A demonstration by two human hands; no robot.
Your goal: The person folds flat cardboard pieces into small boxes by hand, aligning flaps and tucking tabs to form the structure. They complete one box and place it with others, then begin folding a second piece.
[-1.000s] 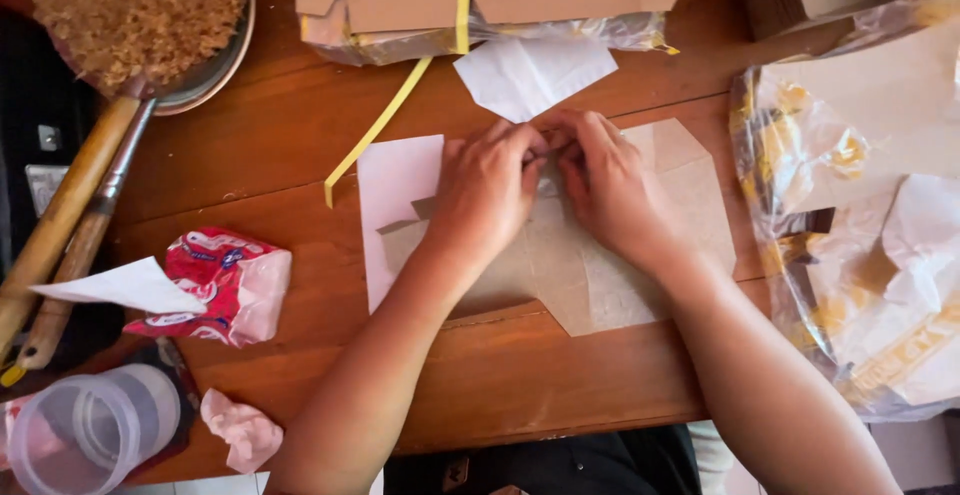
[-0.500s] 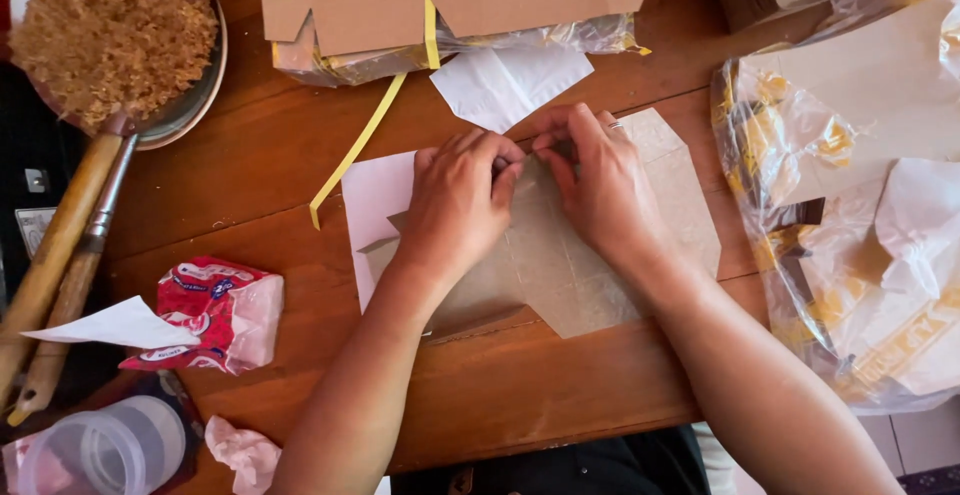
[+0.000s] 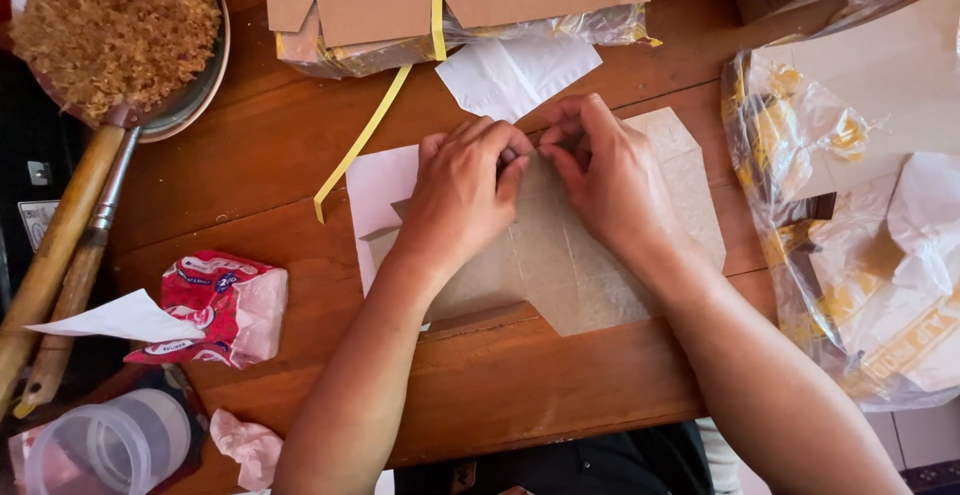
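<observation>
A flat brown paper sheet (image 3: 590,255) lies on the wooden table (image 3: 250,165), partly over a white paper sheet (image 3: 378,183). My left hand (image 3: 465,190) and my right hand (image 3: 605,175) rest on the brown sheet side by side. Their fingertips meet at its far edge and pinch the paper there. What sits under the fingers is hidden. A smaller white paper piece (image 3: 515,75) lies just beyond the hands.
A metal pan (image 3: 200,85) of shredded brown material with wooden handles (image 3: 50,255) sits far left. Cardboard with plastic wrap (image 3: 450,5) and a yellow strap (image 3: 360,140) lies at the back. Plastic bags of paper (image 3: 860,205) fill the right. A red packet (image 3: 215,305) and clear cup (image 3: 100,445) sit front left.
Both hands stay on the brown sheet's far edge, with small finger movements. The view has shifted slightly.
</observation>
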